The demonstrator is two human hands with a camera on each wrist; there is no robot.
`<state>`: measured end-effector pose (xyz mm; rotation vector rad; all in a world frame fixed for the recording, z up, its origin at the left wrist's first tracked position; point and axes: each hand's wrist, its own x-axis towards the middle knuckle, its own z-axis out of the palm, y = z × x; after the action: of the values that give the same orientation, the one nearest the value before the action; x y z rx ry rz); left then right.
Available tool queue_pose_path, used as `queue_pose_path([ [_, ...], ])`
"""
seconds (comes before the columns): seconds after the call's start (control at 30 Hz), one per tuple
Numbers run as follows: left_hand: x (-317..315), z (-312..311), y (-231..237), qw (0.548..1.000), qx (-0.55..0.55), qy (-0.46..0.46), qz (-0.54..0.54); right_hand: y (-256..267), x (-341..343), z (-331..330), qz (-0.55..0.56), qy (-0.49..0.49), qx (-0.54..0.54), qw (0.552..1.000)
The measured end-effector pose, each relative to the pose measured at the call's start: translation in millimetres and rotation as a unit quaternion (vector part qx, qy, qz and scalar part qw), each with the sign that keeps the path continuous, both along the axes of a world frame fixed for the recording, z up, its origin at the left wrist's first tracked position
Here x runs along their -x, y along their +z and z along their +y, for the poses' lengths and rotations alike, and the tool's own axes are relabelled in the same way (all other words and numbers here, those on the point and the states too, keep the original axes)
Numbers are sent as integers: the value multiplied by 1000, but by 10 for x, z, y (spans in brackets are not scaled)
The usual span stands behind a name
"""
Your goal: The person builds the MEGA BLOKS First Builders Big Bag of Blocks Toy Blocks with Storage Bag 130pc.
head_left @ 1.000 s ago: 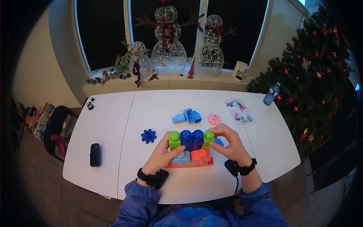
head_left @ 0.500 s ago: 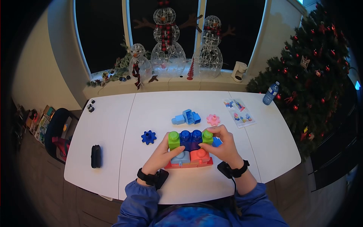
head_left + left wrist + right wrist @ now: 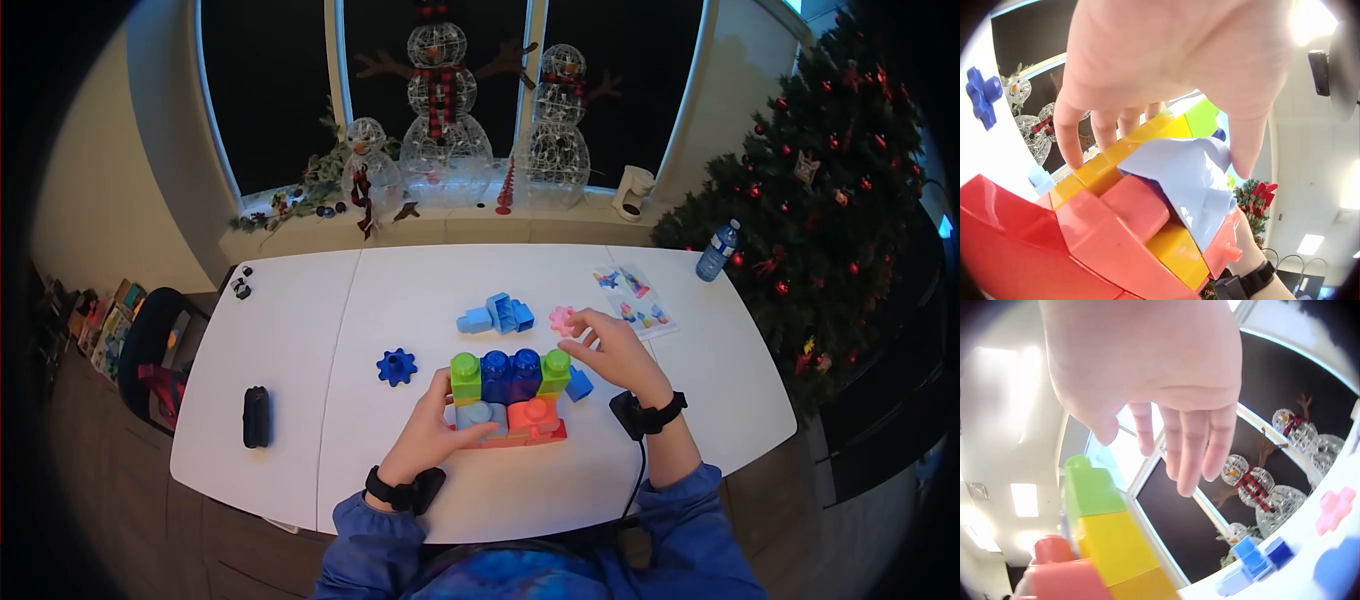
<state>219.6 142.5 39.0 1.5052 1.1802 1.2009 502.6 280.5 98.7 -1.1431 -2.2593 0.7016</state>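
A structure of toy building blocks stands before me, with a red base, yellow blocks above it, and green blocks and dark blue blocks on top. A light blue block and a coral block jut from its front. My left hand grips the structure's left side, thumb across the light blue block and fingers behind the yellow ones. Off the structure's right top corner, my right hand hovers with nothing in it, fingers loosely bent near the pink gear piece.
Joined light blue pieces lie behind the structure, a dark blue gear to its left, and a blue piece at its right. A picture sheet, water bottle and black case are farther out.
My right hand has let go of the structure's right green block and moved up and right. My left thumb has slid lower, from the dark blue block onto the light blue one.
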Motion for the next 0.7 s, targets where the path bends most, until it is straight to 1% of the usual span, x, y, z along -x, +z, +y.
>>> queue_pose_path([
  [0.03, 14, 7, -14, 1000, -4, -1, 9, -39, -22, 60, -74, 0, 3, 997],
  [0.07, 25, 20, -39, 1000, -7, -3, 18, -134, -39, 83, -139, 1, -23, 990],
  [0.17, 20, 10, -6, 1000, 7, -8, 14, -307, -53, 41, -236, 1, -67, 969],
  [0.2, 17, 4, 9, 1000, 15, -9, 8, -321, -64, 37, -261, -2, -51, 964],
  [0.27, 27, 13, -35, 1000, -13, -11, 14, -277, -49, -3, -309, -6, -18, 951],
  [0.3, 28, 13, -54, 999, -27, -13, 17, -282, -45, -1, -312, -5, -17, 950],
  [0.37, 21, 4, -41, 1000, -15, -14, 11, -260, -32, 1, -317, -4, -15, 948],
  [0.4, 21, 7, -38, 1000, -10, -15, 8, -225, -20, 10, -211, -11, -46, 976],
  [0.43, 21, 10, -42, 1000, -11, -15, 14, -109, 23, -16, -103, -17, -76, 992],
  [0.47, 23, 11, -46, 1000, -12, -15, 19, 1, 70, -49, 7, -23, -105, 994],
  [0.53, 20, 9, -42, 1000, -12, -16, 19, 165, 170, -121, 142, 0, -109, 984],
  [0.57, 15, 5, -29, 1000, -10, -17, 13, 232, 217, -171, 209, 11, -110, 972],
  [0.6, 13, 2, -17, 1000, -9, -17, 8, 285, 253, -233, 242, 45, -97, 964],
  [0.7, 12, 0, 8, 1000, 11, -22, 1, 373, 414, -386, 256, 150, -89, 951],
])
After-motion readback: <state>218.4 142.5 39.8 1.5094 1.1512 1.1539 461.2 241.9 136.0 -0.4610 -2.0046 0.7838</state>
